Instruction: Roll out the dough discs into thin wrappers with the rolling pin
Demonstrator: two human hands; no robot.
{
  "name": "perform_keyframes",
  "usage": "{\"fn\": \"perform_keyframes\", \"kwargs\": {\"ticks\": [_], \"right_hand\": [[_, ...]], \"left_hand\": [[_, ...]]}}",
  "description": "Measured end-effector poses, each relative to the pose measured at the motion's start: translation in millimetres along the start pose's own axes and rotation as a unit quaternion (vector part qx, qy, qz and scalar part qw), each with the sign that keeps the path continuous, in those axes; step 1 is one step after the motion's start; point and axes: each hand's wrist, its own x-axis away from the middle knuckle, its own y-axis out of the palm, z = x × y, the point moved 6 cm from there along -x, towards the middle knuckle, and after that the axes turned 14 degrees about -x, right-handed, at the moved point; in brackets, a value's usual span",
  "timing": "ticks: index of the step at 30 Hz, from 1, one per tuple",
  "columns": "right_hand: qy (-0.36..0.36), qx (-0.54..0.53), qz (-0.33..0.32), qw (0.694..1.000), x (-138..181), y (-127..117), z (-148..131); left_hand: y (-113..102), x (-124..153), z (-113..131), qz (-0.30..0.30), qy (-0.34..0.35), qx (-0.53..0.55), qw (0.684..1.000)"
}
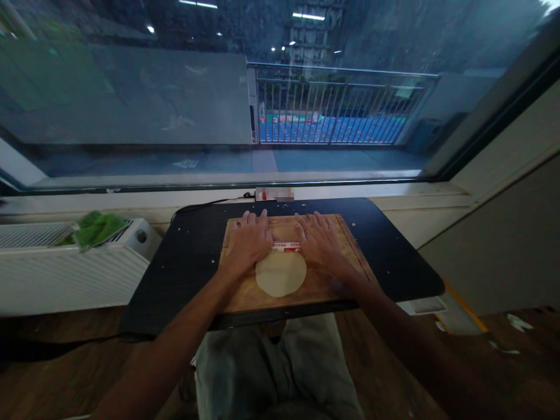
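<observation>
A flat round of dough (pixel 280 275) lies on a wooden cutting board (pixel 258 304). Just beyond it a rolling pin lies crosswise, with only its middle showing, wrapped in a red and white printed label (pixel 286 247). Its ends are hidden under my hands. My left hand (pixel 251 236) rests palm down over the pin's left end, fingers stretched toward the window. Over the right end my right hand (pixel 320 236) lies the same way, with its fingers extended and a little apart. Neither hand's fingers wrap round the pin.
The board sits on a black table (pixel 184 262) with small pale crumbs scattered on it. A small box (pixel 265 194) and a cable are at the windowsill. To the left, a green cloth (pixel 98 227) lies on a white radiator (pixel 74 277). My knees are under the table's near edge.
</observation>
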Motion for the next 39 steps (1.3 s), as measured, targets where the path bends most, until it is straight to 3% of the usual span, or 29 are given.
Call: {"fn": "perform_keyframes", "kwargs": {"ticks": [5,11,14,21,24,28,33,39], "right_hand": [[0.018,0.01,-0.002,1.0,-10.0,3.3,7.8],[0.041,-0.028,0.014,0.999,35.4,-12.9,-19.7],[0.053,-0.041,0.012,0.998,42.4,-18.2,-26.3],[0.02,-0.045,-0.029,0.998,1.6,-13.8,-12.6],[0.02,-0.051,-0.048,0.997,-1.0,-16.0,-14.6],[0.047,-0.064,-0.021,0.997,28.8,-19.7,-29.1],[0.017,-0.075,0.03,0.997,60.9,-19.1,-45.2],[-0.02,-0.093,0.001,0.995,29.3,-21.6,-28.9]], "left_hand": [[6.3,-11.6,1.0,-0.033,0.028,0.001,0.999],[1.2,35.2,4.2,0.007,0.032,0.001,0.999],[-0.6,45.9,4.5,0.025,0.033,0.007,0.999],[2.2,-0.9,1.4,0.005,0.027,0.004,1.0],[2.1,-4.7,2.1,-0.008,0.036,0.003,0.999],[1.2,30.4,3.4,0.007,0.038,0.007,0.999],[-4.3,66.0,4.5,0.043,0.035,0.009,0.998],[-2.5,33.3,2.9,0.043,0.028,0.014,0.999]]}}
